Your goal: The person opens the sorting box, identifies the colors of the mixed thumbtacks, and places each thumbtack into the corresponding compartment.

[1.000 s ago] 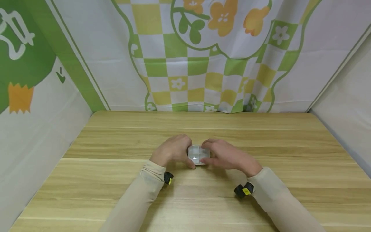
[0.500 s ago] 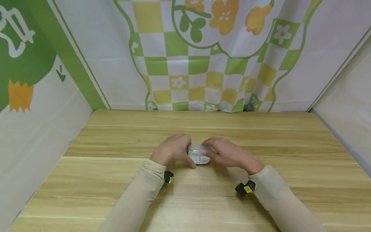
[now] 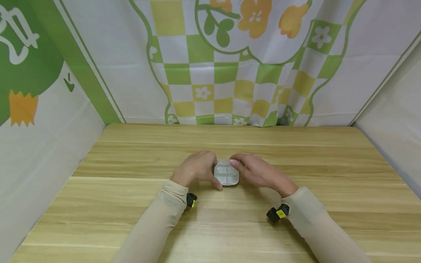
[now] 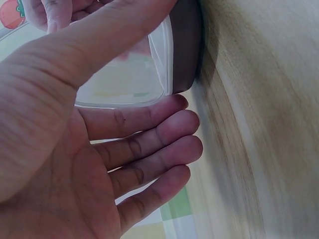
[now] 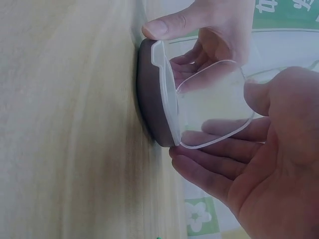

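On counter (image 3: pixel 210 230), left grip (image 3: pixel 196 168) clasped box (image 5: pixel 151 94), right grip (image 3: pixel 259 171) pinched raised lid (image 5: pixel 214 105); overbending risked snapping lid, any left slackening risked box tipping.

Our left forearm (image 3: pixel 151 223) angles in from left of the box (image 3: pixel 226 176), our right forearm (image 3: pixel 323 223) from its right. Left grip (image 3: pixel 196 166) spans the box: thumb (image 4: pixel 114 30) near side, index (image 4: pixel 119 122) far side, other fingers (image 4: pixel 179 127) loosely extended. Right grip (image 3: pixel 260 170): thumb touching the box, fingers stretched toward its far side.

Brown-and-white box (image 5: pixel 153 97), green-checked cloth (image 3: pixel 225 73)
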A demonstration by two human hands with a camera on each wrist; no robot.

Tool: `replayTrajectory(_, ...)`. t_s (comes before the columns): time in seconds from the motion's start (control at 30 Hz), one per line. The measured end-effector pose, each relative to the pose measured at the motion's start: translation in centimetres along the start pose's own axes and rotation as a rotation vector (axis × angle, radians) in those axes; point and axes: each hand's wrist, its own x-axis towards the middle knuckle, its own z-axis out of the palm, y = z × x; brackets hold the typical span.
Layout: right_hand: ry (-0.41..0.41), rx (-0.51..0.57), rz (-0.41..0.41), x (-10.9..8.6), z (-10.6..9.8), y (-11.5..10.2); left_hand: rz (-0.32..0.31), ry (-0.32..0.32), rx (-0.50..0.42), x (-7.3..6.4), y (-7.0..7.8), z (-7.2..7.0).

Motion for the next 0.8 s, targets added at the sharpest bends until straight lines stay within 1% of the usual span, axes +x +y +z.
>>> replayTrajectory(0.1,0.019,0.031,0.015,0.04,-0.02,0.16,-0.001,0.008,-0.005,-0.11,0.01,-0.03)
replayTrajectory(0.2,0.041,0.055,0.011,0.0,-0.1,0.32,0.0,0.015,-0.006,-0.18,0.02,-0.05)
replayTrajectory(0.57,0.106,0.064,-0.024,0.12,-0.09,0.69,0.0,0.019,0.005,-0.03,-0.11,0.05)
replayTrajectory(0.67,0.116,0.06,-0.017,0.13,-0.18,0.83,-0.007,0.019,-0.003,-0.04,-0.14,0.05)
replayTrajectory(0.8,0.129,0.067,0.004,0.19,-0.3,0.99,-0.011,0.026,0.01,-0.02,-0.17,0.05)
